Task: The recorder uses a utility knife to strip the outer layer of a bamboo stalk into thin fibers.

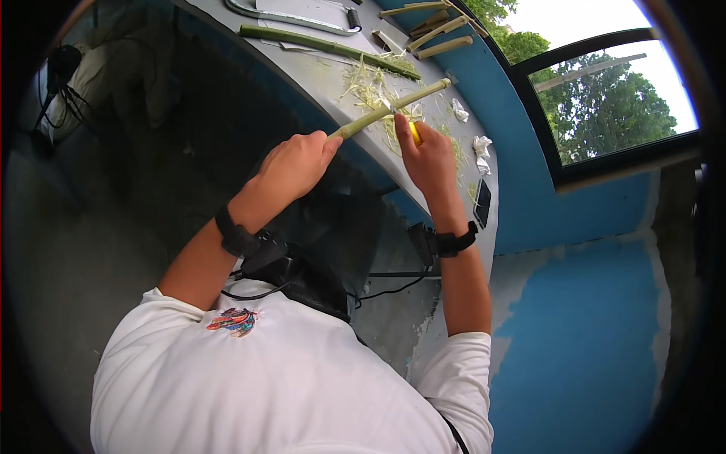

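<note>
My left hand is closed around the near end of a pale green bamboo stick, which slants up and to the right over the table. In my right hand is a knife with a yellow handle, the thumb stretched along it. Its short blade meets the stick near the middle; most of the handle is hidden by my fingers. Curly pale shavings lie on the table beneath the stick. Just beyond it rests a darker green bamboo stick.
On the grey table are a hacksaw at the far left and several cut bamboo pieces by the wall. Crumpled white tissue and a dark phone lie along the right side. A window is set in the blue wall.
</note>
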{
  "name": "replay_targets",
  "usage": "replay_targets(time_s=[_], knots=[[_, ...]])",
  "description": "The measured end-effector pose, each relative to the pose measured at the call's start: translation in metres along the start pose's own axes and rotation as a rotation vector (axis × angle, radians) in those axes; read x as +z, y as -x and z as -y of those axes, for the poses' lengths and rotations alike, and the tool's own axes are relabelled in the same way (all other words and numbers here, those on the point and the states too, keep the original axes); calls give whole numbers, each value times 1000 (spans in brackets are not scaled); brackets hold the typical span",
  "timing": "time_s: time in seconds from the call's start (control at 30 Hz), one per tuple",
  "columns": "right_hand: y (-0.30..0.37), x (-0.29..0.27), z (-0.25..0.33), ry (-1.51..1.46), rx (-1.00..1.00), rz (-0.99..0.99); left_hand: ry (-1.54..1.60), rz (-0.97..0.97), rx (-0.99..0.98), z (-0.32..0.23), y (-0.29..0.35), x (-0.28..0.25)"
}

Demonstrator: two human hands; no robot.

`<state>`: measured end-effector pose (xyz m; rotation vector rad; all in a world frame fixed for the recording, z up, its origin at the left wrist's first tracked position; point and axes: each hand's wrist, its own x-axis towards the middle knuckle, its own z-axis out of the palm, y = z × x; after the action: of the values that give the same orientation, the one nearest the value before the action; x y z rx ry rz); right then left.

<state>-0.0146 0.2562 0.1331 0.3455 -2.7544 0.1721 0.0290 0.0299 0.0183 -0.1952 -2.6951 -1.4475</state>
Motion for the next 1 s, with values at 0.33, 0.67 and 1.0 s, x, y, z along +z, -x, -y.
replay_targets(time_s=[0.33, 0.67, 1.0], knots=[[29, 15, 29, 82, -64, 125, -71, -97, 51, -2, -4, 10], [30, 24, 26, 203, -54, 45, -118, -189, 101, -3, -3, 10], [-2, -28, -33, 43, 174, -49, -134, -165, 78, -4, 4, 8]])
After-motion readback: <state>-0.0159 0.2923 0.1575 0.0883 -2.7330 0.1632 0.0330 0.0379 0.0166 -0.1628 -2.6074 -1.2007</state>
